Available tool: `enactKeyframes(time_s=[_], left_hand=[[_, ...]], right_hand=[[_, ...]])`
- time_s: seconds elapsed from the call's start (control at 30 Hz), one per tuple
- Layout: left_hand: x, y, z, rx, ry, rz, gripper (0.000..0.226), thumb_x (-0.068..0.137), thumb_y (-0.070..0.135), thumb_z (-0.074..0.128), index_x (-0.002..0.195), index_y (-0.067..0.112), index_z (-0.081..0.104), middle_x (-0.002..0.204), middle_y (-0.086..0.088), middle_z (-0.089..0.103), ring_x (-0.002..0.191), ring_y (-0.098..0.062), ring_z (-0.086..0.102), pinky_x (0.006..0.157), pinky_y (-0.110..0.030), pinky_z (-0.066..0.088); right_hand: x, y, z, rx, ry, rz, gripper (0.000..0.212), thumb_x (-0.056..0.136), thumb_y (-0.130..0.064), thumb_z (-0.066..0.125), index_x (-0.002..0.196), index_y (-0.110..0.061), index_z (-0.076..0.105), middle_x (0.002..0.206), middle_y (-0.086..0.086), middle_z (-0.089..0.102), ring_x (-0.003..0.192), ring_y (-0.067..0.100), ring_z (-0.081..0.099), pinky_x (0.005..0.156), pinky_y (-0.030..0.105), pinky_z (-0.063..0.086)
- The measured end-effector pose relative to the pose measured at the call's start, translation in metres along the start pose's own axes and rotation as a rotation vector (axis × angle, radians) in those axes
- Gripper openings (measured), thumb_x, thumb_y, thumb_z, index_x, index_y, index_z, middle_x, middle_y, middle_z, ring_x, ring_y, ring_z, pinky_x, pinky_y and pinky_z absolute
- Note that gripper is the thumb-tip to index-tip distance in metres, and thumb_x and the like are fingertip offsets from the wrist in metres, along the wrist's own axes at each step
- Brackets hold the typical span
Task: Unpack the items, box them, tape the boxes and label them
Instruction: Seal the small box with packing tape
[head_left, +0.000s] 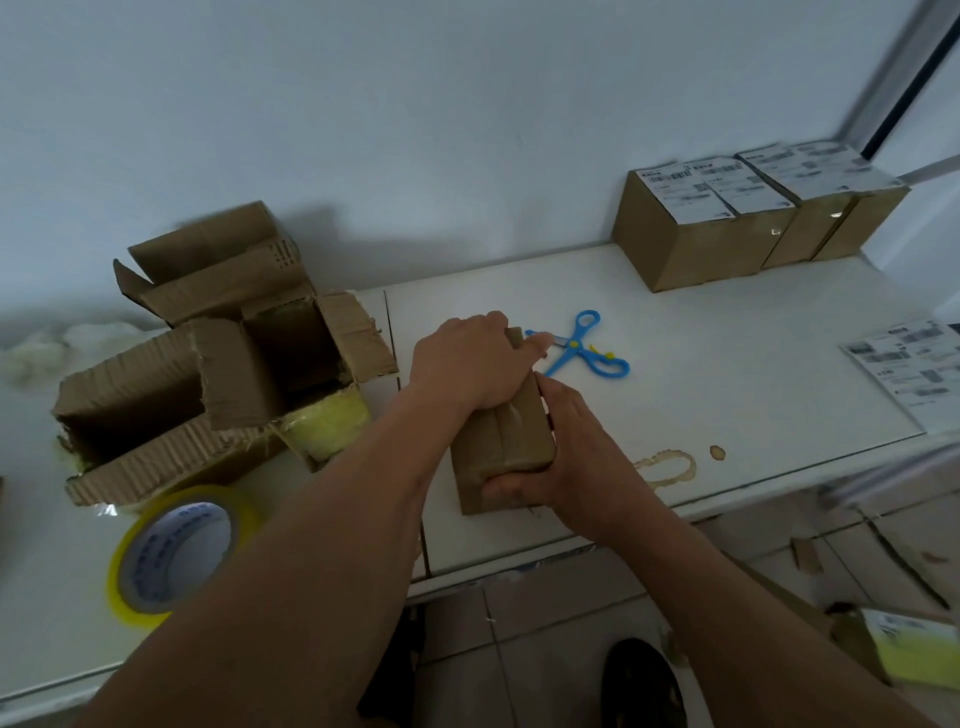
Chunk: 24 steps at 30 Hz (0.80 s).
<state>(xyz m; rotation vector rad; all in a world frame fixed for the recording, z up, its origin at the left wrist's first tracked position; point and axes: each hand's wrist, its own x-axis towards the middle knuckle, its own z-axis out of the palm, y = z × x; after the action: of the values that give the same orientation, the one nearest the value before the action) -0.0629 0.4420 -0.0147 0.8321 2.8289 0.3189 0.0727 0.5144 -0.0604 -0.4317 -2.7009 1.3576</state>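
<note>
A small brown cardboard box (511, 436), taped along its top, stands on the white table (727, 353) near the front edge. My left hand (470, 364) lies over the box's far top, fingers curled down around its far edge. My right hand (566, 457) grips the near right corner, thumb across the front face. A roll of clear yellowish tape (176, 551) lies flat at the left front. Blue scissors (584, 348) lie just behind the box. A sheet of printed labels (909, 369) rests at the right edge.
Two torn open cartons (208, 353) with yellow padding sit at the left. Several sealed, labelled boxes (737, 218) stand in a row at the back right against the wall. Brown stains (670, 465) mark the table. Cardboard scraps litter the tiled floor (857, 561) at the right.
</note>
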Motion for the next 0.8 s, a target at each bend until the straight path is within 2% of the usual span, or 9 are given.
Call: enactKeyframes(time_s=[0.1, 0.23, 0.3, 0.4, 0.47, 0.53, 0.6, 0.67, 0.8], left_hand=[[0.005, 0.002, -0.002, 0.055, -0.016, -0.026, 0.059, 0.095, 0.066, 0.03, 0.123, 0.02, 0.056, 0.127, -0.004, 0.059, 0.115, -0.025, 0.053, 0.08, -0.037, 0.035], [0.003, 0.003, 0.002, 0.043, 0.005, -0.019, 0.05, 0.096, 0.056, 0.029, 0.113, 0.019, 0.057, 0.117, -0.004, 0.061, 0.106, -0.023, 0.053, 0.08, -0.037, 0.037], [0.003, 0.003, 0.001, 0.032, 0.005, -0.005, 0.047, 0.097, 0.054, 0.029, 0.114, 0.02, 0.056, 0.117, -0.003, 0.06, 0.108, -0.023, 0.051, 0.08, -0.037, 0.036], [0.002, 0.001, 0.001, 0.013, -0.01, 0.013, 0.043, 0.098, 0.053, 0.03, 0.116, 0.024, 0.054, 0.119, -0.001, 0.059, 0.109, -0.021, 0.049, 0.081, -0.037, 0.035], [0.003, 0.002, 0.001, 0.023, -0.013, 0.008, 0.042, 0.097, 0.054, 0.031, 0.113, 0.024, 0.055, 0.116, -0.001, 0.06, 0.106, -0.021, 0.051, 0.081, -0.037, 0.037], [0.008, 0.005, -0.002, 0.069, -0.026, 0.01, 0.042, 0.096, 0.054, 0.033, 0.112, 0.024, 0.058, 0.113, -0.001, 0.061, 0.099, -0.02, 0.053, 0.08, -0.037, 0.039], [0.013, 0.008, -0.004, 0.116, -0.032, 0.029, 0.043, 0.096, 0.054, 0.034, 0.114, 0.024, 0.06, 0.113, -0.001, 0.062, 0.093, -0.019, 0.052, 0.079, -0.036, 0.038], [0.014, 0.006, -0.003, 0.115, -0.021, 0.038, 0.041, 0.096, 0.053, 0.033, 0.11, 0.024, 0.06, 0.112, -0.001, 0.063, 0.092, -0.019, 0.051, 0.082, -0.037, 0.036], [0.015, 0.0, 0.001, 0.057, -0.014, 0.05, 0.038, 0.095, 0.053, 0.036, 0.108, 0.027, 0.06, 0.111, 0.001, 0.063, 0.094, -0.019, 0.052, 0.079, -0.035, 0.038]], right_hand=[[0.0, -0.001, -0.001, 0.023, -0.011, -0.006, 0.118, 0.054, -0.045, 0.092, 0.149, -0.028, 0.025, 0.137, -0.014, 0.034, 0.128, 0.007, 0.039, 0.11, 0.035, 0.038], [0.003, -0.002, -0.004, -0.008, -0.093, 0.022, 0.126, 0.052, -0.049, 0.092, 0.153, -0.026, 0.02, 0.149, -0.008, 0.033, 0.135, 0.011, 0.036, 0.114, 0.039, 0.035], [0.005, 0.0, -0.004, -0.057, -0.136, 0.044, 0.115, 0.058, -0.045, 0.091, 0.15, -0.024, 0.026, 0.145, -0.005, 0.041, 0.132, 0.015, 0.041, 0.111, 0.037, 0.037], [0.003, 0.002, -0.001, -0.259, -0.211, 0.111, 0.089, 0.067, -0.042, 0.087, 0.14, -0.024, 0.039, 0.135, -0.001, 0.053, 0.12, 0.02, 0.053, 0.099, 0.033, 0.044], [0.003, 0.003, -0.002, -0.299, -0.238, 0.133, 0.094, 0.066, -0.043, 0.087, 0.142, -0.024, 0.036, 0.138, 0.0, 0.051, 0.125, 0.02, 0.05, 0.101, 0.034, 0.043], [0.004, 0.002, -0.007, -0.266, -0.27, 0.11, 0.112, 0.061, -0.048, 0.088, 0.151, -0.024, 0.024, 0.149, -0.003, 0.039, 0.134, 0.018, 0.04, 0.109, 0.037, 0.038], [0.005, -0.004, -0.014, -0.183, -0.267, 0.074, 0.12, 0.061, -0.049, 0.088, 0.153, -0.025, 0.015, 0.152, -0.006, 0.032, 0.135, 0.014, 0.038, 0.112, 0.035, 0.036], [0.004, -0.012, -0.016, -0.113, -0.229, 0.062, 0.119, 0.061, -0.046, 0.088, 0.153, -0.027, 0.015, 0.145, -0.01, 0.038, 0.129, 0.009, 0.042, 0.106, 0.025, 0.036], [0.003, -0.014, -0.013, -0.032, -0.177, 0.054, 0.102, 0.064, -0.038, 0.089, 0.145, -0.031, 0.027, 0.128, -0.013, 0.048, 0.112, 0.003, 0.047, 0.093, 0.017, 0.038]])
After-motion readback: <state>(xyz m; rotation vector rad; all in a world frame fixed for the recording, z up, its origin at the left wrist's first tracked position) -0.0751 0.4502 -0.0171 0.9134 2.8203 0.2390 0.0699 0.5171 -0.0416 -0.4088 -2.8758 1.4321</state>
